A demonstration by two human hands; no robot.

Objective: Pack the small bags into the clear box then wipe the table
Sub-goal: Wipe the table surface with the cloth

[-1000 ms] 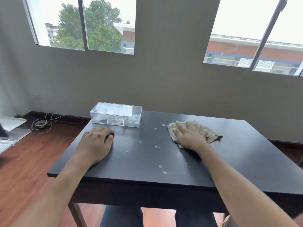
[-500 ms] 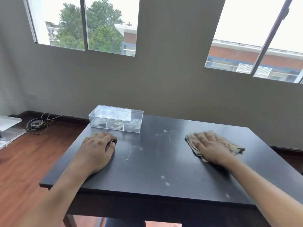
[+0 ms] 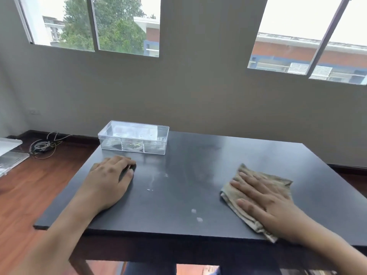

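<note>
A: Where is the clear rectangular plastic box [image 3: 133, 137]?

B: At the far left corner of the dark matte table [image 3: 198, 195], its lid on, its left end near the table's left edge and its back side close to the far edge. Something small and greenish shows through the front wall; I can't make out the bags themselves.

A: And the wiping?

B: The right hand [image 3: 264, 199] lies flat, fingers straight and spread, pressing on the crumpled beige cloth [image 3: 256, 197]. The cloth sits on the right half of the table, and its lower corner reaches almost to the near edge.

A: The other hand?

B: The left hand [image 3: 108, 183] rests palm down near the left edge, just in front of the box but not touching it. Its fingers curl loosely over a small dark thing I can't identify, so whether it's gripping anything I cannot tell.

A: Open room?

B: The middle strip between the hands is open, with pale smears and a few white specks [image 3: 196, 215] toward the near edge. The far right part of the tabletop is bare too.

A: Around the table?

B: A grey wall with windows behind, reddish wood floor to the left, a tangle of cables [image 3: 42, 146] by the skirting, and a clear tray [image 3: 10, 155] at the left border.
</note>
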